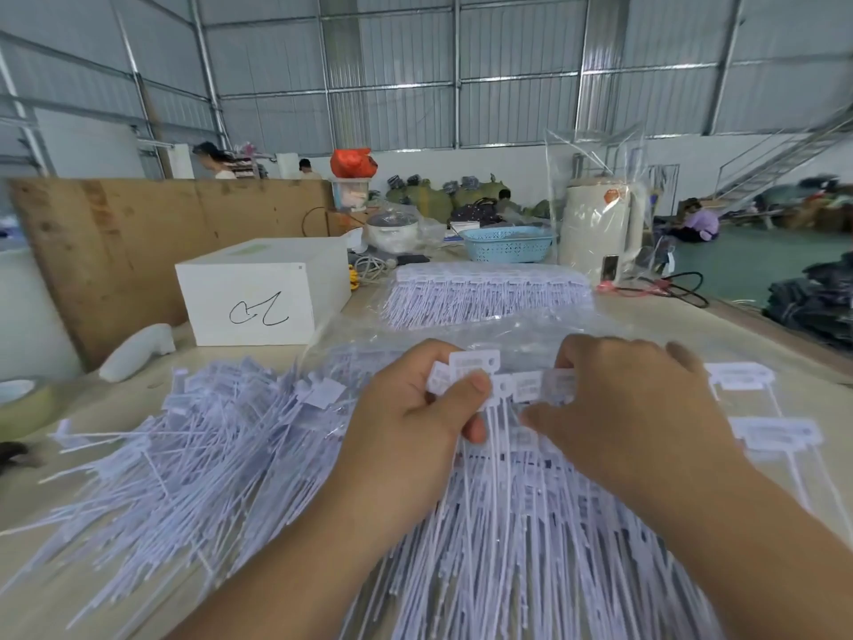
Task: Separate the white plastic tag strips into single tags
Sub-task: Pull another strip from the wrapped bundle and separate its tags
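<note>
White plastic tag strip [503, 385] was pinched by left hand [415, 408] and right hand [623, 408]; end tag best snapped off close to the joint.

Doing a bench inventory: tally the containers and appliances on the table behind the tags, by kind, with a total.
White box: 1
Blue basket: 1
Cream kettle: 1
Lidded cooker pot: 1
Tape roll: 1
Total: 5
</note>
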`<state>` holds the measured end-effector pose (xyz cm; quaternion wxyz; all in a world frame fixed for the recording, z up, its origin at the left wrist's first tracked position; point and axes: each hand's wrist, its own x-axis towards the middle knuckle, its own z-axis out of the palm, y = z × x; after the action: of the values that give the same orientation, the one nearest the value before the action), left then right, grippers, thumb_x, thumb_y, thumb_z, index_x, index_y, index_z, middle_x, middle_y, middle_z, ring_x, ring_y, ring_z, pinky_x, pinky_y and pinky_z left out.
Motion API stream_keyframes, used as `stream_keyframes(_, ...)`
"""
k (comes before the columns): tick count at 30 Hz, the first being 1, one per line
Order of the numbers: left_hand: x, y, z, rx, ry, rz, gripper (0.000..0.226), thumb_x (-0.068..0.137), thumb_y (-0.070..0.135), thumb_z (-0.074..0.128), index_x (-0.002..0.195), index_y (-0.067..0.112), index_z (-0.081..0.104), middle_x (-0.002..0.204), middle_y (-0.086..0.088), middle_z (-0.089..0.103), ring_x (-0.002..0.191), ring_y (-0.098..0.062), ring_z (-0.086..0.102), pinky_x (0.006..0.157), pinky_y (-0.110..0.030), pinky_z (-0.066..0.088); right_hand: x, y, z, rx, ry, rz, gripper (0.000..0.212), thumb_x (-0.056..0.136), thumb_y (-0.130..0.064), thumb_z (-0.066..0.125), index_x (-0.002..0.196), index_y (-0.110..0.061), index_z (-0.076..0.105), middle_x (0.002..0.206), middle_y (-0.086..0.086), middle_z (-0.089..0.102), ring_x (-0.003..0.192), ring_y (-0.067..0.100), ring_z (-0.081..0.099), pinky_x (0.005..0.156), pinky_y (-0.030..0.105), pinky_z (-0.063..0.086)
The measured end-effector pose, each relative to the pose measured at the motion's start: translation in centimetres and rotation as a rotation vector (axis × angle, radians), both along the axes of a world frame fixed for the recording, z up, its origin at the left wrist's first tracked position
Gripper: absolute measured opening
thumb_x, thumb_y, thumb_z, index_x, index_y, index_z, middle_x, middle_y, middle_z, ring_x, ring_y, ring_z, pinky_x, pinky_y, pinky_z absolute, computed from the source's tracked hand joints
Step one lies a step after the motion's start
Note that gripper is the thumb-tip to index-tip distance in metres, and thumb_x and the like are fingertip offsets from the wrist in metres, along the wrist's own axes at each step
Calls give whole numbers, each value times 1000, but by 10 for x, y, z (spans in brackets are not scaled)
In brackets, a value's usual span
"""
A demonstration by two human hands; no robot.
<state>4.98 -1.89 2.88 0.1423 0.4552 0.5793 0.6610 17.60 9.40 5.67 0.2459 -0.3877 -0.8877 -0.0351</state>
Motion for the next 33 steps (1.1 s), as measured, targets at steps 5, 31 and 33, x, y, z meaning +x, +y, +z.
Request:
stream_keyframes(5, -6, 1, -9, -130, -11, -3, 20, 96, 21, 59, 82, 32, 69, 59, -2, 65, 45, -18, 41, 52, -35, 36, -14, 6, -21, 38, -110, 178, 15, 92, -41, 47, 91, -27, 51, 71, -11, 44, 77, 19, 52, 82, 35, 42)
stream_keyframes(31, 7, -7, -9, -241, 615, 107, 15, 82, 31, 31, 96, 30, 26, 65, 0, 49, 58, -15, 47, 53, -40, 37, -23, -14, -38, 33, 114, 731, 91, 81, -30, 37, 138, -57, -29, 129, -5, 48, 79, 20, 57, 58, 37, 47)
stream_keyframes(33, 5, -7, -9, -296, 670, 106, 21, 89, 26, 34, 107, 33, 25, 69, 2, 49, 59, -12, 47, 51, -33, 36, -27, -11, -44, 87, 114, 700, 104, 83, -24, 51, 135, -55, -34, 131, -4, 48, 81, 20, 59, 58, 35, 46)
